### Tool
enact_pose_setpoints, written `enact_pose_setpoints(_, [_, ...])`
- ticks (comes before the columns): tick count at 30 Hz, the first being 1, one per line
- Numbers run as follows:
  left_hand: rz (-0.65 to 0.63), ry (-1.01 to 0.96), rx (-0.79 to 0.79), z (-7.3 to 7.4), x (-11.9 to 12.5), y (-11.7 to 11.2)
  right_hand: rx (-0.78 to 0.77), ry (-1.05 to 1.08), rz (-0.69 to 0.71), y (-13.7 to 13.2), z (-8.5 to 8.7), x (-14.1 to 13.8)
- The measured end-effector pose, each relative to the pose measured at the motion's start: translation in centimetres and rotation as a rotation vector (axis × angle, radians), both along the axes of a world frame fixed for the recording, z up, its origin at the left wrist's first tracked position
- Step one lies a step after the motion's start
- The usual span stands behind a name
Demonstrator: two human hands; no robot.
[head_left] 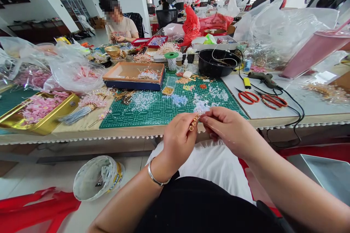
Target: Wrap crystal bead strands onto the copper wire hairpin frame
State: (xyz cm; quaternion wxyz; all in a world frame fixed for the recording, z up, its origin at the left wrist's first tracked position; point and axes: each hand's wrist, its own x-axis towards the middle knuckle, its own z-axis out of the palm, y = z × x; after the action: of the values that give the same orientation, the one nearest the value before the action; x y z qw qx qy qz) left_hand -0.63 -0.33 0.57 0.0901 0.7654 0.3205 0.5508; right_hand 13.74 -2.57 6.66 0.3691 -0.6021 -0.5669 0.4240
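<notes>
Head view: a short row of gold rings [194, 122] sits between the two hands at the near edge of the table, the left hand [177, 136] with thumb and fingers closed on it and the right hand [229, 127] with fingertips pinched together at its upper end, though what exactly they grip is too small to tell. The row looks formed but the piece seems only partly made, since clear beads [142, 101] and pale-blue petals [178, 99] lie loose on the green cutting mat [153, 117] beyond, with red-handled scissors [248, 97] off to the right
</notes>
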Motion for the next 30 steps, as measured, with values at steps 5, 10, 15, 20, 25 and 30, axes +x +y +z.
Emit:
enact_pose_setpoints(5, [0.027,-0.057,-0.091,0.4,0.1,-0.1,0.212,-0.312,-0.069,-1.1,0.3,-0.3])
enact_pose_setpoints(10, [0.037,-0.086,-0.08,0.5,-0.1,0.1,0.373,-0.489,0.041,-2.4,1.0,-0.5])
enact_pose_setpoints(15, [0.037,-0.067,-0.015,0.1,-0.1,0.1,0.217,-0.6,0.085,-2.3,1.5,-0.9])
enact_pose_setpoints(20, [0.036,-0.068,-0.024,0.0,0.0,0.0,0.346,-0.728,0.03,-2.1,0.9,-1.0])
enact_pose_setpoints(25, [-0.016,-0.119,-0.208,0.7,0.1,-0.4,0.546,-0.792,0.001,-2.6,0.4,-0.9])
enact_pose_setpoints(30, [-0.101,-0.238,-0.463,1.1,0.4,-0.8,0.742,-0.906,0.024,-2.8,0.2,-0.5])
